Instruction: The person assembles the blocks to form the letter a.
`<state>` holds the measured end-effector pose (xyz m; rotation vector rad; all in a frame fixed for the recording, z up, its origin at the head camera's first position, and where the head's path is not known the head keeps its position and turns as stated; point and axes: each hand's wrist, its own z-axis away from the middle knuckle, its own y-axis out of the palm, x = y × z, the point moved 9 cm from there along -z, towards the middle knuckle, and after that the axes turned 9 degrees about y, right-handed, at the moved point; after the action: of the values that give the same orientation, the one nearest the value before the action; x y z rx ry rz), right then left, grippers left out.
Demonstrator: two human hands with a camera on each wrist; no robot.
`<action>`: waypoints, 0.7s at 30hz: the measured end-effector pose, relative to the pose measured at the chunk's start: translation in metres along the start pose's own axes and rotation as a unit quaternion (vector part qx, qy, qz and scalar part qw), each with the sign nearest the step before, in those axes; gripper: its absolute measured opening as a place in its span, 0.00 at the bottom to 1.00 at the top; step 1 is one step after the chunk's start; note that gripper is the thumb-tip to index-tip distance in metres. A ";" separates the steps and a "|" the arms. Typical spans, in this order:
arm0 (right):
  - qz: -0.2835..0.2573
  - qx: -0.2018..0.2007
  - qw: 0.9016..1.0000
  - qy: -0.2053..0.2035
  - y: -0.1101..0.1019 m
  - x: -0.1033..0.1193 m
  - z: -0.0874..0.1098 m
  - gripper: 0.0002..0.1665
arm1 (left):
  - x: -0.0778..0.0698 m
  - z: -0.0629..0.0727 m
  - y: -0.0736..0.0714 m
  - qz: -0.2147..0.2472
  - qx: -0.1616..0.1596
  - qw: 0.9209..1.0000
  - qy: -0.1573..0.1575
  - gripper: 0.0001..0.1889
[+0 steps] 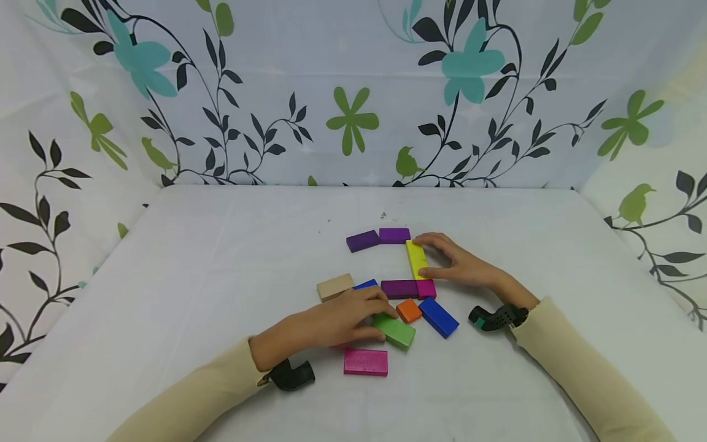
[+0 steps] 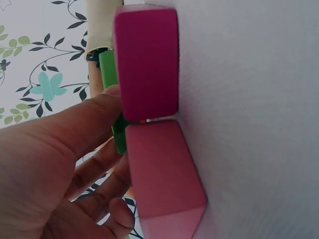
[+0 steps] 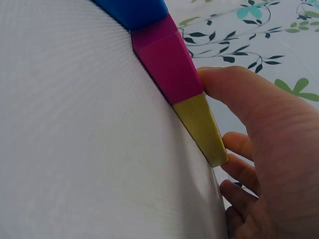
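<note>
My left hand (image 1: 339,318) grips a green block (image 1: 399,333) between thumb and fingers, near the middle of the table. Just below it lies a magenta block (image 1: 366,362); a pink block (image 2: 162,172), mostly hidden from the head view, sits close to the left thumb. With thumb and index finger at its two ends, my right hand (image 1: 466,264) holds a yellow block (image 1: 417,260) on the table. A purple block (image 1: 394,236) stands at the yellow block's far end. At its near end are another purple block (image 1: 399,289) and a small magenta block (image 1: 426,288).
A dark purple block (image 1: 362,241) touches the far purple one. An orange block (image 1: 409,310) and a blue block (image 1: 439,317) lie between the hands. Beside the left hand are a tan block (image 1: 334,286) and a partly covered blue block (image 1: 366,284). A patterned cloth (image 1: 353,55) hangs behind.
</note>
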<state>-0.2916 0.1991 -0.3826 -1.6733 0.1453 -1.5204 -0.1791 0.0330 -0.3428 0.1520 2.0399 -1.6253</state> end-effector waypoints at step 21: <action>0.005 0.002 1.000 0.010 0.001 -0.001 -0.002 0.39 | -0.009 0.003 0.003 0.090 -0.006 0.994 -0.057 0.19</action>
<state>-0.2933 0.1984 -0.3842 -1.6534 0.1611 -1.5290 -0.1693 0.0332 -0.3417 0.2272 1.8926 -1.4763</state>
